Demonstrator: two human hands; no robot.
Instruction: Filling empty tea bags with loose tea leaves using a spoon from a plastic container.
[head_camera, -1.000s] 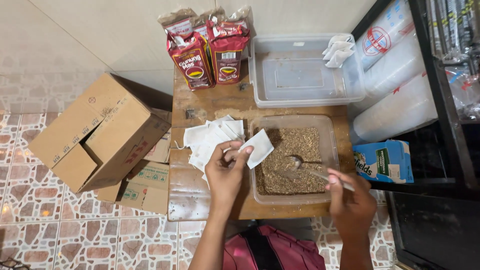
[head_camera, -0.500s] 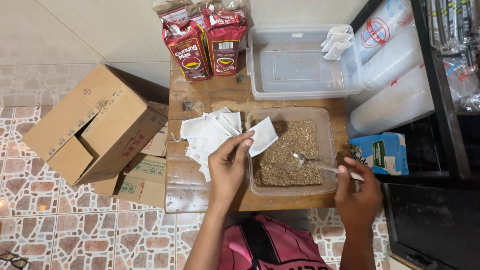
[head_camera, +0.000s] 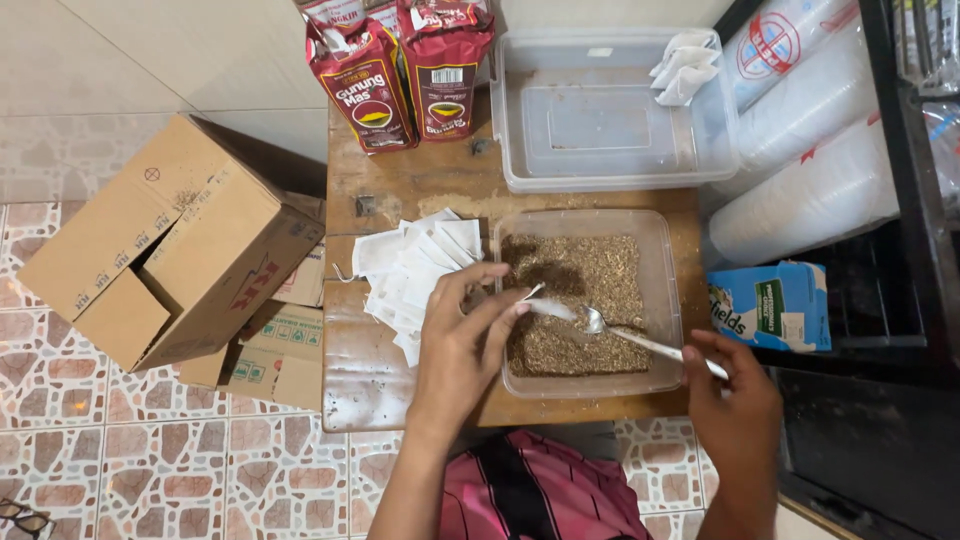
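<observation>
On the wooden table (head_camera: 420, 190), the spoon (head_camera: 600, 322) – between both hands – over the tub (head_camera: 668, 300).

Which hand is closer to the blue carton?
Right. The right hand holds the spoon just below-left of the blue carton; the left hand is across the tray.

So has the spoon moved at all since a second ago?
Yes. The spoon has shifted left within the tray of brown grains, its bowl now at the white sachet held by the left hand.
</observation>
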